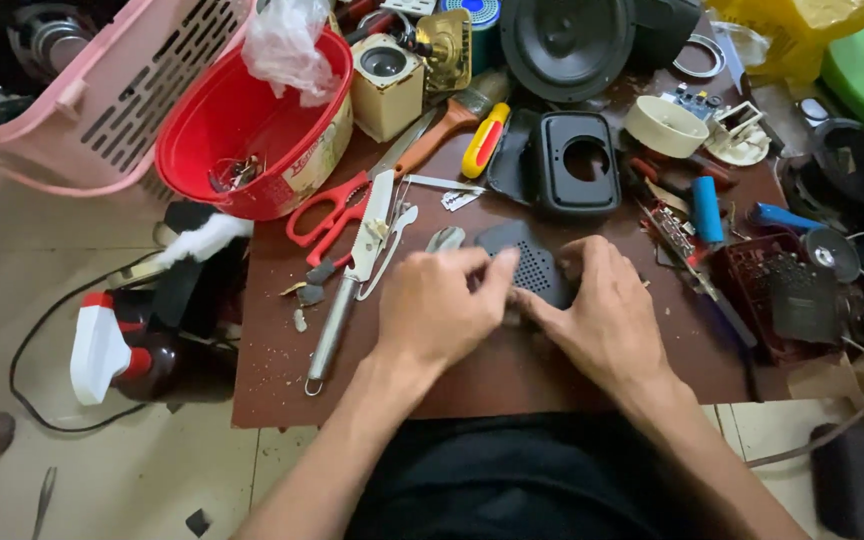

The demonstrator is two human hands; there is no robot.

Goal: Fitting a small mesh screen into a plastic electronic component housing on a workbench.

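Both hands meet mid-table, toward the near edge. The left hand point(439, 305) pinches the left rim of the grille point(534, 268), a dark perforated panel, and the right hand point(604, 318) grips its right side, fingers curled over the edge. The panel lies low on the table point(492, 385), between the two hands.

Risks, as I judge them: thin plastic pressed from both sides could crack or snap loose. Knife point(357, 262) and scissors point(335, 212) lie just beside the left hand; a slip could meet a blade. Loose bits crowd the table and could get knocked off.

Packaging: a red tub point(252, 120) at the far-left corner wears a cream label band. A cream box point(386, 92) stands beside it.
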